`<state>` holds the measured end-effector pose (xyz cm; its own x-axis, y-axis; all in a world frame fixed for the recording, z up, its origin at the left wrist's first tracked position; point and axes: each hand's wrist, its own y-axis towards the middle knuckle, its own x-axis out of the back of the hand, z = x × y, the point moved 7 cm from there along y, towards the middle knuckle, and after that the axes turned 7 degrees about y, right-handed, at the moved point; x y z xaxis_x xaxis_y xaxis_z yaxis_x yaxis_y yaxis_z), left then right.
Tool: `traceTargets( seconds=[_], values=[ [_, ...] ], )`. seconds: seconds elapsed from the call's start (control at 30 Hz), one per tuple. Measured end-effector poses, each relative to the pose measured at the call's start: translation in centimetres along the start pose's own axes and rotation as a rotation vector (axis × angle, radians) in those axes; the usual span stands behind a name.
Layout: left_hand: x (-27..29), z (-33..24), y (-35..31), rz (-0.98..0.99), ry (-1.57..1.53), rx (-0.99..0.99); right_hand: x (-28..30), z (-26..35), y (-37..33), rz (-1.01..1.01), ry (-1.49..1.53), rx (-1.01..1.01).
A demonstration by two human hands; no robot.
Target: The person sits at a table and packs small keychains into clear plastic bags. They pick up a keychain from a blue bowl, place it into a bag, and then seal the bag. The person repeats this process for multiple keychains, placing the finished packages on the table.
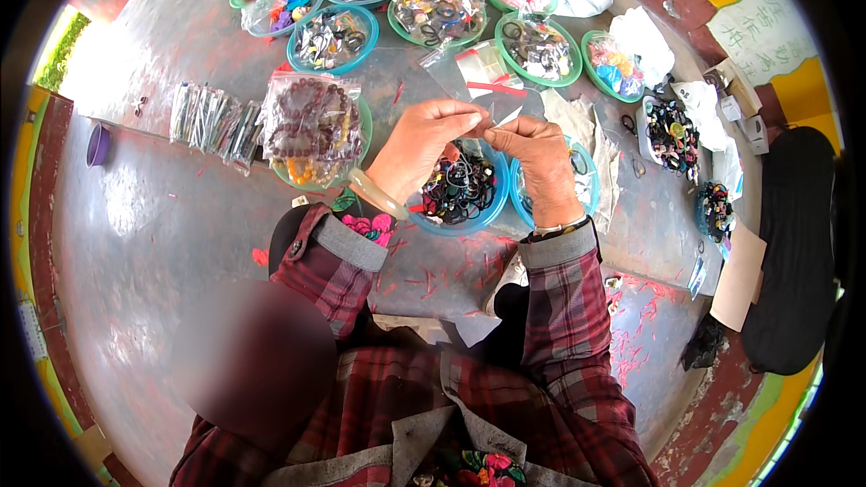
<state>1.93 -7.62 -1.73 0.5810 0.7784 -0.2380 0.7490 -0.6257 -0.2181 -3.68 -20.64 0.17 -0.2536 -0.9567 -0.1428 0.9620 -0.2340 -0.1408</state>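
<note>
My left hand [420, 142], a pale bangle on its wrist, is closed with thumb and forefinger pinched at a small clear plastic bag [505, 114]. The thumb and fingers of my right hand [545, 167] pinch the same bag from the other side. What the bag contains, if anything, is too small to make out. Below the hands, a blue bowl [492, 213] holds a tangle of dark cords with small coloured pieces. Another blue bowl [593, 182], partly hidden by my right hand, stands beside it.
A bag of dark red bead bracelets [311, 117] lies on a green bowl at left, near a row of packaged thin items [215, 122]. Several trinket bowls [336, 39] stand at the back. At right are a white basket [646, 131] and a black padded seat [794, 252].
</note>
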Motion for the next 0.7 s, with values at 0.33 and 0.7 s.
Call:
traceTargets(
  seconds=[0.33,0.7],
  values=[
    [0.2,0.5,0.1,-0.006,0.013,0.045,0.0,-1.1,0.7,0.106,0.228,0.005],
    [0.4,-1.3,-0.5,-0.132,0.219,-0.063,0.0,-1.7,1.0,0.091,0.243,-0.058]
  ],
)
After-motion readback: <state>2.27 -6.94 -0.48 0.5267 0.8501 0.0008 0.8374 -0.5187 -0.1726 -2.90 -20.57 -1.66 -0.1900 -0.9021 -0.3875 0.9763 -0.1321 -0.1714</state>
